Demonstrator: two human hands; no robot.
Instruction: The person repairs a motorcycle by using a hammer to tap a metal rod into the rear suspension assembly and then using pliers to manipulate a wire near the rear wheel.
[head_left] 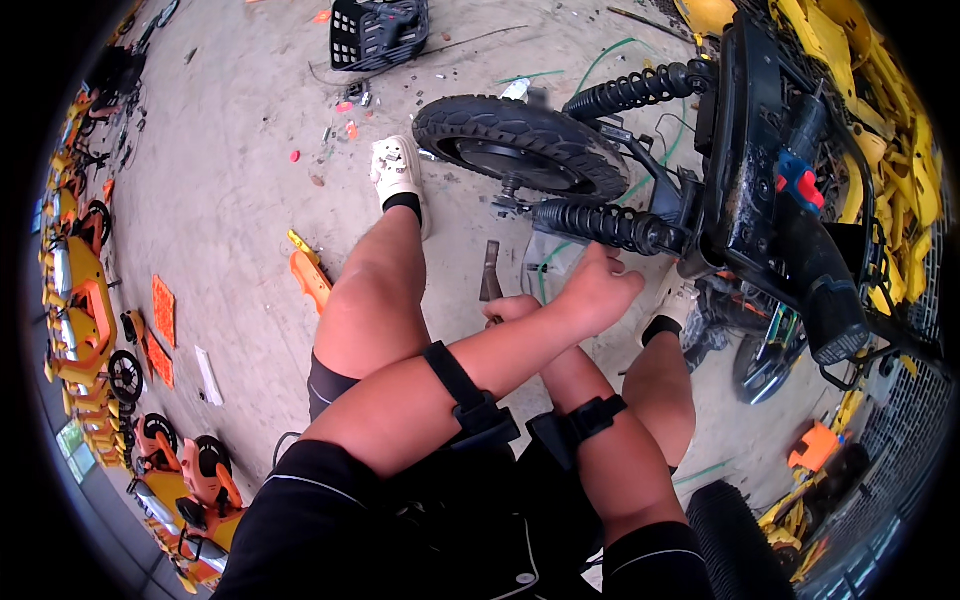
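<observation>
My left hand (605,290) reaches across to the right, over my right arm. Its fingers are curled closed, close below the lower coil-spring shock absorber (600,224). Whatever those fingers may hold is hidden. My right hand (516,309) is closed around a hammer (490,272), whose long, dark, worn head points up and away from me. Beyond both hands, a black wheel (520,145) with a knobby tyre lies tilted between two shock absorbers. They join the wheel to the black frame of a scooter or e-bike (745,150) lying on its side.
A black plastic basket (380,35) lies at the far side. Small scraps and green strips litter the concrete floor. Yellow body panels (900,150) are piled at the right, with a power drill (800,180) near the frame. Orange and yellow scooters (80,310) line the left.
</observation>
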